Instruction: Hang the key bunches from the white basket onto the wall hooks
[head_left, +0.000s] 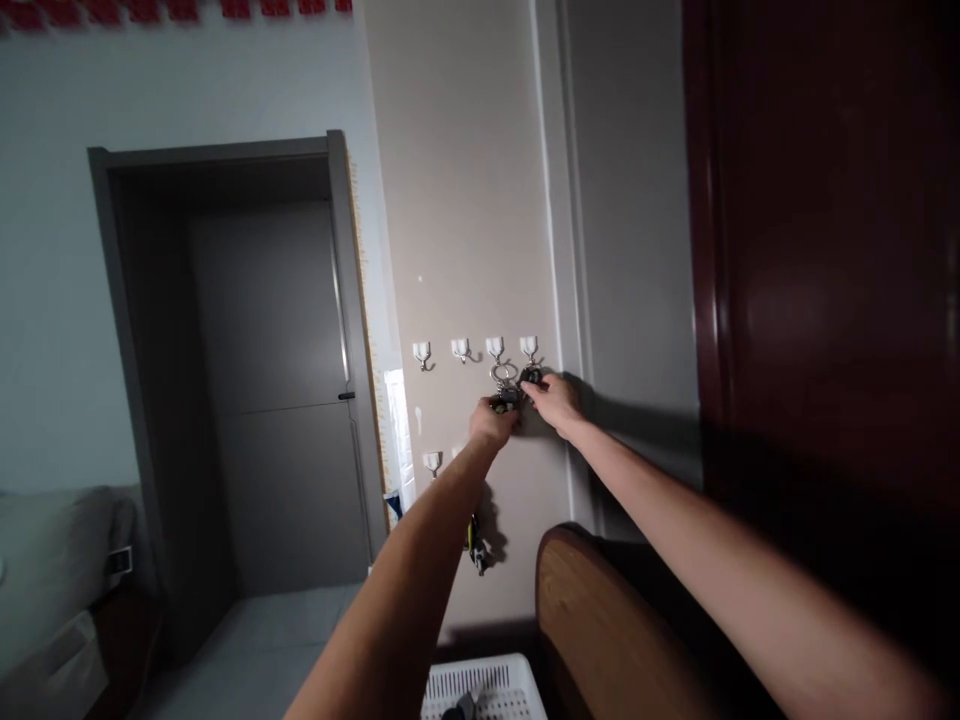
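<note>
Both my arms reach up to a beige wall panel with a row of small white hooks (460, 349). My left hand (491, 423) is closed around the lower end of a key bunch (504, 388) whose metal ring hangs from the third hook (494, 347). My right hand (553, 400) pinches a small dark key fob (531, 376) just under the fourth hook (529, 346). A lower white hook (432, 461) sits left of my left wrist. Another dark item with a yellow bit (475, 545) hangs lower on the wall, partly hidden by my left forearm.
A grey door (285, 400) in a dark frame stands to the left. A dark red wooden door (825, 250) fills the right. Below are a rounded wooden board (592, 620), a white slatted basket (487, 685) and a grey sofa (52, 560).
</note>
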